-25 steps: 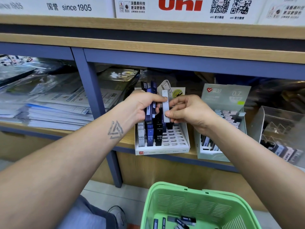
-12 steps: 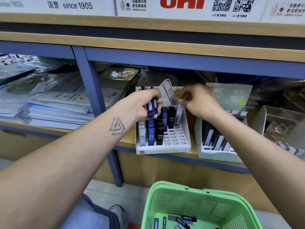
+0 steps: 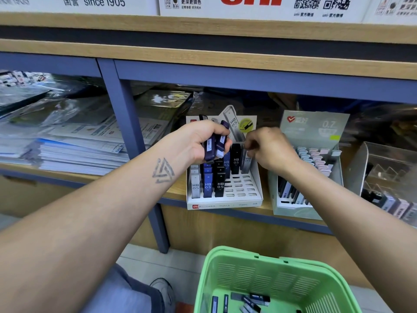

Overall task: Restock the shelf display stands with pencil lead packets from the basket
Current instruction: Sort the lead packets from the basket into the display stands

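The left hand (image 3: 200,141) gripped several lead packets (image 3: 214,146); the right hand (image 3: 268,147) pinched a grey packet (image 3: 247,162) over the white display stand (image 3: 246,195). Misalignment risked jamming; loosened grip risked drops.

My right hand (image 3: 269,150) dropped from the stand's (image 3: 256,177) back card to its far-right slot, seating a grey packet (image 3: 247,162).

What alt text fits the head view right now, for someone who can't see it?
A person's left hand grips a bunch of lead packets over a white stand on a shelf, while the right hand sets a grey packet into its back row. A green basket below holds more packets.
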Motion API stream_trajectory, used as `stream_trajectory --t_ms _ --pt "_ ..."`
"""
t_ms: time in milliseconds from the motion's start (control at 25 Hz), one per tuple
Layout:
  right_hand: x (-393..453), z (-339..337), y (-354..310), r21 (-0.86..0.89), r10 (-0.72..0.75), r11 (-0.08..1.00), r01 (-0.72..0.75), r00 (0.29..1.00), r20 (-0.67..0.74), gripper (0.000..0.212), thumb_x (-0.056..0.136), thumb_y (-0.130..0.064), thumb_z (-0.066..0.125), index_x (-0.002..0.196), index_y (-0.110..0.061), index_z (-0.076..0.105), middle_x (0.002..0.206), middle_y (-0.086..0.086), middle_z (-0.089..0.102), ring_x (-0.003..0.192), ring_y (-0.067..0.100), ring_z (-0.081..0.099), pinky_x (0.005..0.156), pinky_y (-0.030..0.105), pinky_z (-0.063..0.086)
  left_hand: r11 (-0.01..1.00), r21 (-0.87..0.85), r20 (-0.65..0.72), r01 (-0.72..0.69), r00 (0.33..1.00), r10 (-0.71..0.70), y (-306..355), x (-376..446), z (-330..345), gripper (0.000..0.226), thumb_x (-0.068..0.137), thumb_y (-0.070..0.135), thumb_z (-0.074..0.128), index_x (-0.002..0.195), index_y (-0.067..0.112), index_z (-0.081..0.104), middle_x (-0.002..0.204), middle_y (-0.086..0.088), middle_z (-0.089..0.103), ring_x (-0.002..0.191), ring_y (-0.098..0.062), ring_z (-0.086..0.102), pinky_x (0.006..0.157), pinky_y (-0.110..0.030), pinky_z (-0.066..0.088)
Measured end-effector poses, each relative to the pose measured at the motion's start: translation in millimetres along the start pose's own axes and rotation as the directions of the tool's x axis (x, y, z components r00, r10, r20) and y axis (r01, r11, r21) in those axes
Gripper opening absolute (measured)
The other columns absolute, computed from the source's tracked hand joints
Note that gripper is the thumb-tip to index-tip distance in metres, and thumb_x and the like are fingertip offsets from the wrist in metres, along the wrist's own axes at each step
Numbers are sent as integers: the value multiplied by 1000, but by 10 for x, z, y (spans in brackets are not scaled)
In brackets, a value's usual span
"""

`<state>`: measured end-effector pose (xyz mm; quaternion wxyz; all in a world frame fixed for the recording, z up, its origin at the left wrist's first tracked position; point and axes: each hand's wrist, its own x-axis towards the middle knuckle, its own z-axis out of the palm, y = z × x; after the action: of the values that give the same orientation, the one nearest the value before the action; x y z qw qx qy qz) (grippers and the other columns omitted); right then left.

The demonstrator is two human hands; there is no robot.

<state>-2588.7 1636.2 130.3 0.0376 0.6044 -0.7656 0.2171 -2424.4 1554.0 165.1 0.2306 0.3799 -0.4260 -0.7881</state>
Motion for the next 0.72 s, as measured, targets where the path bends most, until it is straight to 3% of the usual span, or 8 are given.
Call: stream_trajectory --t_ms 240,320,480,640,720 --pt "25 105 2 -150 -24 989 16 998 -54 30 90 -1 63 108 -20 76 105 9 72 95 34 67 74 32 50 1000 -28 -33 3 999 -3 -3 -15 -17 13 93 -4 57 105 -2 55 73 -20 63 48 -22 63 44 -27 54" --pt "18 124 -23 -279 -57 960 32 995 -81 29 88 -2 62 107 -22 74 101 10 72 92 37 67 69 34 50 999 -43 -36 4 999 -6 -3 -21 -16 15 91 -5 57 106 -2 56 75 -20 63 48 -23 62 44 -27 54" --pt "11 140 -69 -373 -10 928 -19 997 -76 26 84 -1 61 103 -15 71 97 13 70 87 39 66 65 37 50 999 -38 -22 4 1000 -5 -4 -39 -17 18 92 -6 58 110 -3 56 81 -19 61 47 -23 63 44 -28 55" --pt "-6 148 -44 -365 26 930 -30 1000 -16 27 81 -4 60 104 -14 70 98 12 68 88 38 65 62 34 42 1000 1 25 3 1000 -3 -2 -84 -9 7 93 -5 59 99 -3 58 68 -18 66 50 -22 66 47 -28 57" --pt "6 122 -87 -228 69 972 -66 998 5 23 84 -8 59 103 -16 72 99 10 70 88 34 66 66 35 48 1000 27 38 0 999 -1 1 -101 -19 1 94 -4 59 94 -4 59 65 -18 67 51 -20 67 47 -27 57"
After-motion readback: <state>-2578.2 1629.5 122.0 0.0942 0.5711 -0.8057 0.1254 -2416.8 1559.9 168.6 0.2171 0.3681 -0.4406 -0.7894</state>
